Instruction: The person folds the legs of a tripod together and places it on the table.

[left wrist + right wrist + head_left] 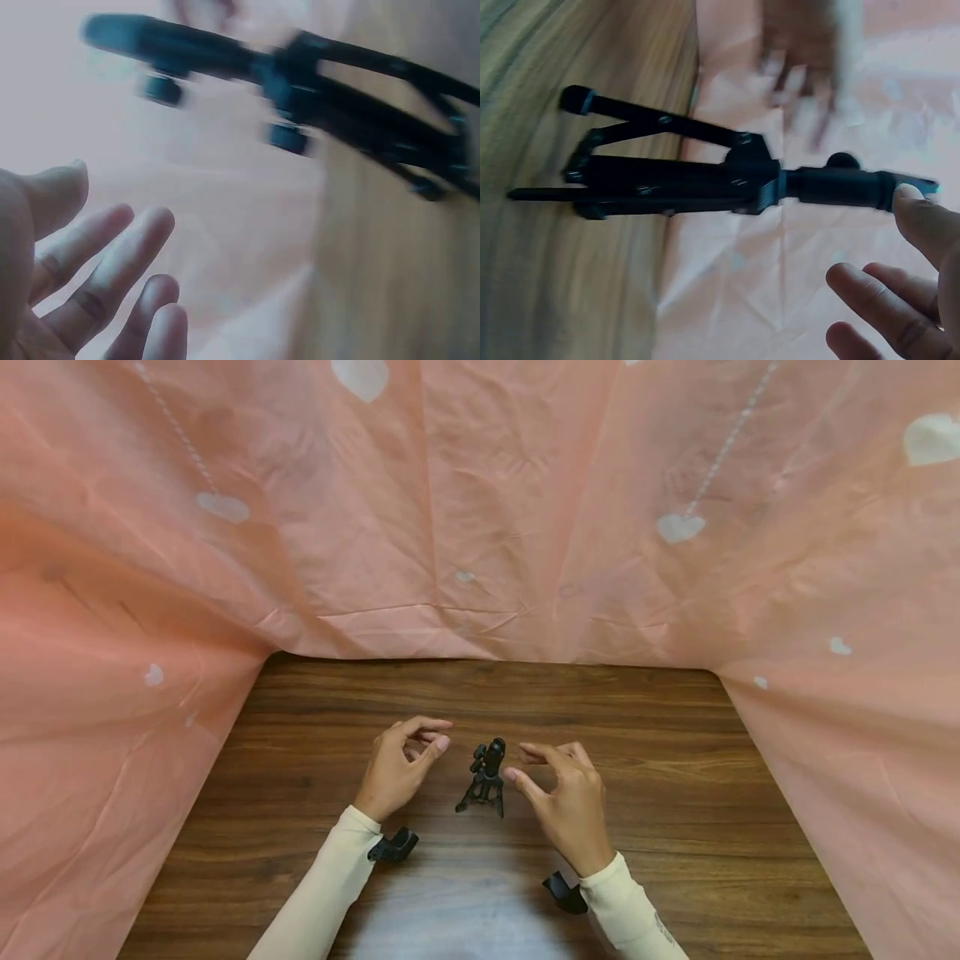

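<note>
A small black tripod (487,770) stands upright on the wooden table with its legs spread. Two knobs stick out from its left side. My left hand (399,765) hovers to its left, fingers relaxed and holding nothing; the left wrist view shows the tripod (292,90) apart from those fingers (112,277). On the other side my right hand (567,793) is close by, thumb and fingers loosely bent with a gap between them. In the right wrist view, the thumb (922,217) overlaps the top end of the tripod (705,180).
A dark wood-grain table (300,710) lies under both hands. Pink cloth (487,527) with white hearts hangs behind and along both sides. Black devices (393,844) are worn at both wrists, over cream sleeves (322,885).
</note>
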The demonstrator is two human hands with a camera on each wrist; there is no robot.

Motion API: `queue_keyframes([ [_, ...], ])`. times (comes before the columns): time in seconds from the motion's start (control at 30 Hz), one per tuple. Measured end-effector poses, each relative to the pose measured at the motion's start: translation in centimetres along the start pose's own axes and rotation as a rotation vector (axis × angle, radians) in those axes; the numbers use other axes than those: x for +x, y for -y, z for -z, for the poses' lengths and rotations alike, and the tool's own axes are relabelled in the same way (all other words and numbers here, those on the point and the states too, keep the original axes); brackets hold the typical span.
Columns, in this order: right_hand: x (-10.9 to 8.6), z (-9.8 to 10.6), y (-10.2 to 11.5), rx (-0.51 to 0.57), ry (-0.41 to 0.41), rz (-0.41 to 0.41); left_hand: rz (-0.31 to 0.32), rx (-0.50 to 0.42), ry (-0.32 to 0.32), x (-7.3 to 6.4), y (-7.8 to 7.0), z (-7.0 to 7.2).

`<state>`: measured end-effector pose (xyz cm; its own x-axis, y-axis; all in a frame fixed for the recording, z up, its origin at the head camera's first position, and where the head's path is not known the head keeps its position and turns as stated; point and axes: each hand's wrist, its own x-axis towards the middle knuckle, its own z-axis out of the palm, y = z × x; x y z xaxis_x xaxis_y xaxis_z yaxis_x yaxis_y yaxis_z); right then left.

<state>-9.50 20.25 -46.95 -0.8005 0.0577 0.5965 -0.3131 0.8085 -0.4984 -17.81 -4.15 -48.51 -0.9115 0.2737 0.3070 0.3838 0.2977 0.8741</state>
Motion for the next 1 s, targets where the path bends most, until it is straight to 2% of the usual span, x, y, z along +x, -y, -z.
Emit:
queue_keyframes([
  [0.1,-0.7,-0.1,-0.7,-0.006,0.017,-0.022,-0.087,0.038,-0.020,0.3,-1.9,0.7],
  [0.2,-1.4,-0.5,-1.3,0.009,0.042,-0.041,-0.180,0.091,-0.020,0.5,-3.9,0.8],
  [0.3,-2.2,-1.2,-2.0,0.019,0.076,-0.058,-0.269,0.148,0.009,0.8,-5.3,0.3],
  [0.4,-3.1,-2.0,-2.5,0.028,0.119,-0.077,-0.324,0.196,0.061,1.1,-6.2,-0.4],
  [0.57,-4.5,-3.5,-3.1,0.045,0.183,-0.125,-0.367,0.240,0.153,1.7,-6.4,-1.7],
  [0.73,-5.6,-4.9,-3.5,0.032,0.208,-0.164,-0.363,0.239,0.219,1.9,-5.9,-2.7],
  [0.9,-5.8,-5.4,-3.7,0.008,0.203,-0.178,-0.352,0.226,0.209,2.0,-5.4,-3.3],
  [1.0,-5.6,-5.5,-3.8,0.001,0.202,-0.189,-0.367,0.260,0.192,2.2,-5.3,-3.4],
])
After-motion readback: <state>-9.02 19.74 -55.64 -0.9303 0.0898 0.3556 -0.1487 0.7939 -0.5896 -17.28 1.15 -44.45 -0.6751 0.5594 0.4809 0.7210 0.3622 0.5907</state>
